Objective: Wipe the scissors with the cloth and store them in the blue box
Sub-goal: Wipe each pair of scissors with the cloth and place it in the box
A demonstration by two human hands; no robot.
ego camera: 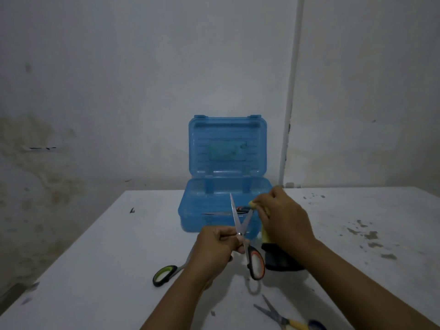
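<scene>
My left hand grips a pair of orange-and-black-handled scissors near the pivot, blades spread apart and pointing up. My right hand holds a yellow and dark cloth pinched around the tip of the right blade. Behind them stands the blue box with its lid raised; another pair of scissors lies inside it. A green-handled pair lies on the table, partly under my left wrist. A yellow-and-blue-handled pair lies near the front edge.
The white table has dark stains on its right side. The box stands at the table's far edge against a stained wall with a vertical white pipe.
</scene>
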